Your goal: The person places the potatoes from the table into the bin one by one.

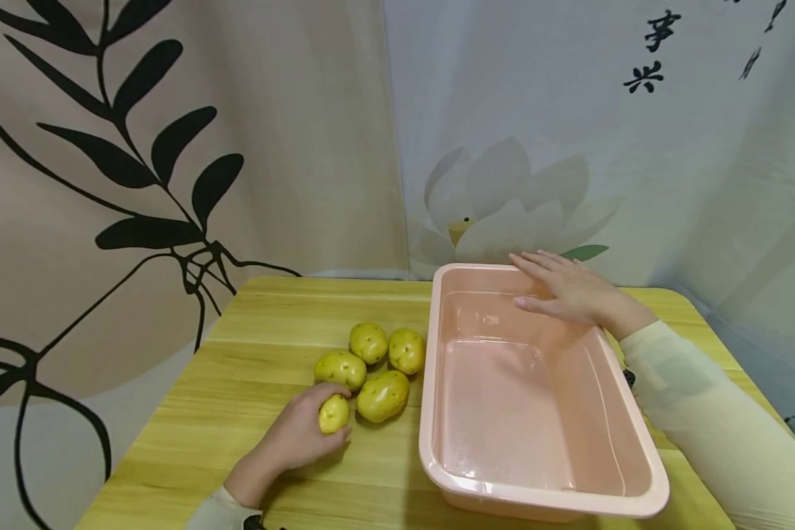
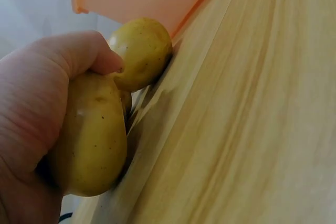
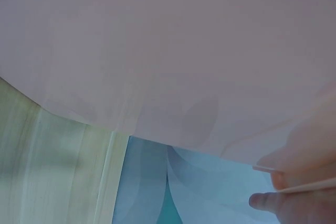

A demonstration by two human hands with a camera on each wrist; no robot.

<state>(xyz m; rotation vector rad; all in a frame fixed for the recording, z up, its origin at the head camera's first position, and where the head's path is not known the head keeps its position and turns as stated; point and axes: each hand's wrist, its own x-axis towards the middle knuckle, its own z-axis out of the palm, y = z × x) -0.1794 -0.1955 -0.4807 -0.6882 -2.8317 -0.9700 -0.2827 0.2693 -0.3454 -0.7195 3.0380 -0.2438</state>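
My left hand (image 1: 305, 430) grips a yellow potato (image 1: 333, 414) low over the table, thumb and fingers curled about it. In the left wrist view the held potato (image 2: 94, 135) fills the grasp, with another potato (image 2: 140, 53) just beyond the fingertips. Several more potatoes, among them one nearest the hand (image 1: 384, 396), lie clustered beside it. A pink plastic basin (image 1: 543, 504) stands to their right, nothing inside it. My right hand (image 1: 573, 291) rests across its far right rim, fingers fairly straight. In the right wrist view the basin wall (image 3: 157, 51) hides part of that hand (image 3: 304, 203).
A wooden table (image 1: 205, 412) carries everything. Behind it hangs a curtain (image 1: 318, 147) printed with dark leaves, a pale flower and writing. The basin's left wall stands close to the potato cluster.
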